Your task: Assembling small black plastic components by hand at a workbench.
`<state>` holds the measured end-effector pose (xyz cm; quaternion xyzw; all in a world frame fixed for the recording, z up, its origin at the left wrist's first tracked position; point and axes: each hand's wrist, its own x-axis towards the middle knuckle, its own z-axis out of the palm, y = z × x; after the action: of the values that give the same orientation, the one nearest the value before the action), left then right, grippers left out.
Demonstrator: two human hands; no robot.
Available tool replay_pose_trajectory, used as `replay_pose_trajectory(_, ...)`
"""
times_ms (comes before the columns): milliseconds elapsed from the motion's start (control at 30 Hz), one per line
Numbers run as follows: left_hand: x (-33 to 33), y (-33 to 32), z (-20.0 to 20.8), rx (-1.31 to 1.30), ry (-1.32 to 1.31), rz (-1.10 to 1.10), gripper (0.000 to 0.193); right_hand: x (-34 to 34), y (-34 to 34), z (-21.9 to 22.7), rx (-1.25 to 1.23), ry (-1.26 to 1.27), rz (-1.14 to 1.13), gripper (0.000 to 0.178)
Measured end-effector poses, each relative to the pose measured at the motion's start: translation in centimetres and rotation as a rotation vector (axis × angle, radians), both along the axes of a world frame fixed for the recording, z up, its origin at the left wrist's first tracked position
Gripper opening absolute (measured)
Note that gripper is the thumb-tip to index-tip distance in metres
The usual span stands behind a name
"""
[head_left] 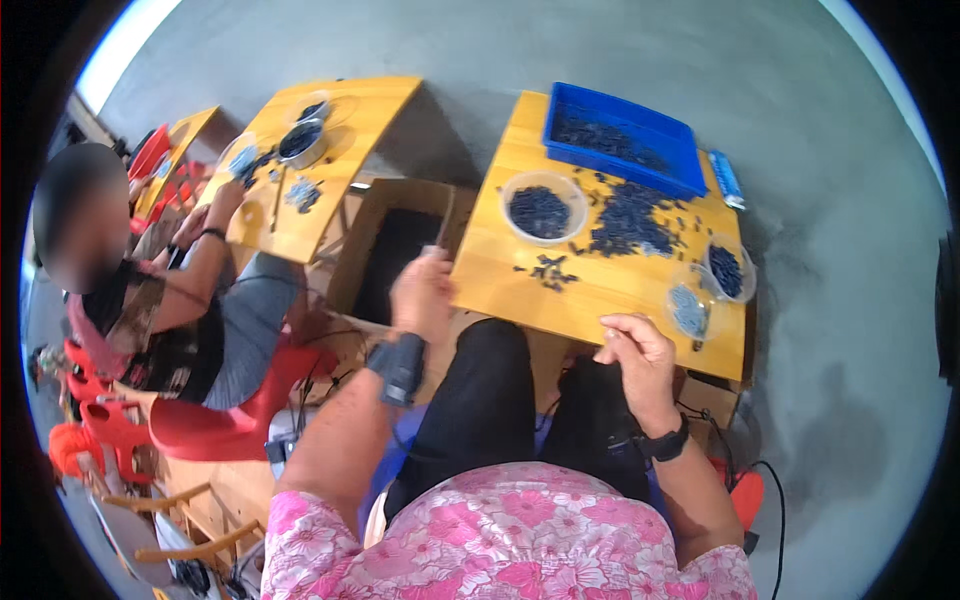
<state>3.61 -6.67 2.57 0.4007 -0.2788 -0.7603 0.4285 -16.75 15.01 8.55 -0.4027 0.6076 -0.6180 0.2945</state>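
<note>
My left hand (422,295) is raised left of the yellow table (610,308), beside an open cardboard carton (440,212). Its fingers are closed and slightly blurred; whatever they pinch is too small to name. Just off the table's front edge, my right hand (640,362) has thumb and forefinger together, and I cannot make out what is between them. Closest to it is a clear tub of small grey pieces (687,312). A tub of small dark pieces (727,270) stands behind that one. Loose dark pieces (630,218) lie heaped mid-table, with a round bowl (576,212) of them to the left.
A blue tray (620,170) with dark pieces stands at the table's far side, a blue-and-white packet (727,180) beside it. On the left, another person (170,290) sits at a second yellow table (370,110). Red chairs (225,430) and a black cable (780,520) are nearby.
</note>
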Motion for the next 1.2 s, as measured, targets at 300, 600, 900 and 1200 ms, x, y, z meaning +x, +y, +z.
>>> replay_pose_trajectory(300,6.3,-6.6,-6.9,0.181,-0.337,0.175,0.038,-0.2,-0.8,-0.9,0.110,0.143,0.023,0.016)
replay_pose_trajectory(600,-4.0,1.6,-0.4,-0.171,-0.329,-0.526,0.010,-5.8,-3.2,-6.1,0.256,0.250,-0.141,0.014)
replay_pose_trajectory(900,-5.8,6.8,-2.5,-0.565,-0.329,-0.832,0.005,-8.9,-10.4,-9.2,0.220,0.718,-0.343,0.019)
replay_pose_trajectory(1200,-5.6,6.4,-3.6,-0.556,-0.251,-0.803,0.003,-9.1,-12.1,-9.6,0.382,0.843,-0.328,0.007)
